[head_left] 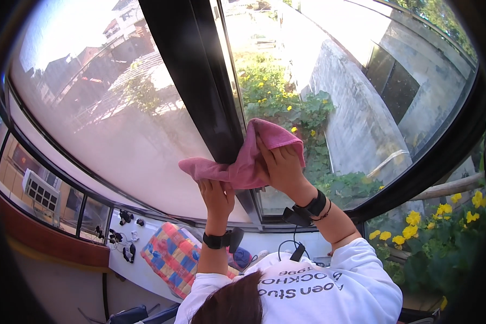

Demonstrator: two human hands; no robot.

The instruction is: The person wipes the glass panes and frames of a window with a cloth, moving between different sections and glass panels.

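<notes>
A pink cloth [240, 168] is bunched across the lower part of the dark upright window frame [202, 70], one end sticking out to the left and a fold rising on the right. My right hand [287, 171] presses it from the right, with fingers bent over the fabric against the pane. Lower and to the left, my left hand [217, 200] has its fingertips at the cloth's lower edge, partly hidden by it. Dark bands with small black devices circle both wrists.
Large glass panes [129, 135] rise on both sides of the frame. On the white sill below lie a patchwork fabric [170, 254], small black items [128, 252] and a dark cable. Yellow flowers [410, 231] and a grey wall [340, 97] show outside.
</notes>
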